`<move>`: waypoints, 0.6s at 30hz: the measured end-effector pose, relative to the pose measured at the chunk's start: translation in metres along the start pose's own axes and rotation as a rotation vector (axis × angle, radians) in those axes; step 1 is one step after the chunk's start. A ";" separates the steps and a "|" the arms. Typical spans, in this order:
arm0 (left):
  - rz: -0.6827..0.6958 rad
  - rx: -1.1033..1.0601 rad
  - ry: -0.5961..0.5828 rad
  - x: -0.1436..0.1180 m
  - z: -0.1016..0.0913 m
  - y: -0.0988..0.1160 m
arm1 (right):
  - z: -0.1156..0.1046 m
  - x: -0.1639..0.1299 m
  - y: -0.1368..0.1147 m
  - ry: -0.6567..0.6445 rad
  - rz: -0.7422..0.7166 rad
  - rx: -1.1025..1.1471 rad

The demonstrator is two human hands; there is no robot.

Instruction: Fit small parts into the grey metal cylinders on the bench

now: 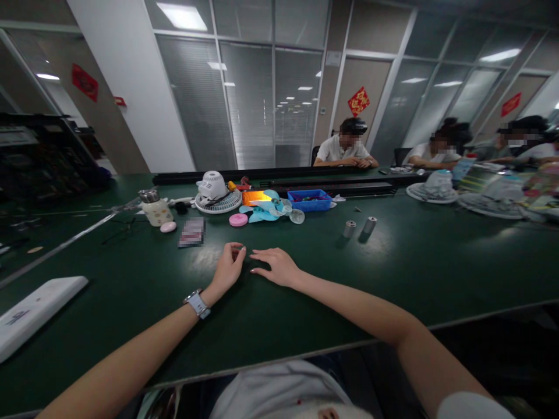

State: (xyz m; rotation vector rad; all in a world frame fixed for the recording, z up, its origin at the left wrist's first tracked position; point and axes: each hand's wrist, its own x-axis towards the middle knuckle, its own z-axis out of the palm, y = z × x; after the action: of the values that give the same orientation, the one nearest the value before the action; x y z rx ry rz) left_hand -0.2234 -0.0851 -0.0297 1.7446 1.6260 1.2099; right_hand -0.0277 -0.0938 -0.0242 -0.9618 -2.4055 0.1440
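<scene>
My left hand (229, 267), with a watch (198, 303) on its wrist, hovers over or rests on the green table, its fingers loosely curled and a small gap beside the thumb. Nothing shows in it. Facing it a short way to the right is my right hand (278, 267), fingers and thumb apart, holding nothing. Beyond the hands lie a pink round lid-like piece (238, 220) and light-blue fan blades (264, 210). Two silver cylinders, probably batteries, stand off to the right: one cylinder (349, 228) and another cylinder (369, 225).
At the back are a white fan part with a round grille (218, 202), a blue tray (310, 201) of small items, a bottle (156, 210) and a blurred card (191, 232). A white flat case (39, 314) lies left. Several people sit across the table (323, 314).
</scene>
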 end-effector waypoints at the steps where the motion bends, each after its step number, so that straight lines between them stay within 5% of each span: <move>1: 0.000 -0.001 -0.001 0.000 0.000 0.000 | -0.002 -0.003 0.001 0.007 0.006 -0.010; 8: 0.016 0.013 -0.058 -0.001 0.000 -0.001 | -0.028 -0.040 0.010 0.045 0.187 -0.101; 14: 0.001 0.018 -0.033 0.000 0.000 -0.002 | -0.027 -0.037 0.016 0.015 0.218 -0.056; 18: 0.004 0.020 -0.039 0.000 0.001 -0.004 | -0.061 -0.036 0.043 0.196 0.310 -0.057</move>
State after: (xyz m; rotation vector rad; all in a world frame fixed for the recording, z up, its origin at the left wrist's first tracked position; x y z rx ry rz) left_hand -0.2250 -0.0839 -0.0330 1.7729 1.6182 1.1583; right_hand 0.0512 -0.0919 -0.0009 -1.3082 -2.0821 0.0889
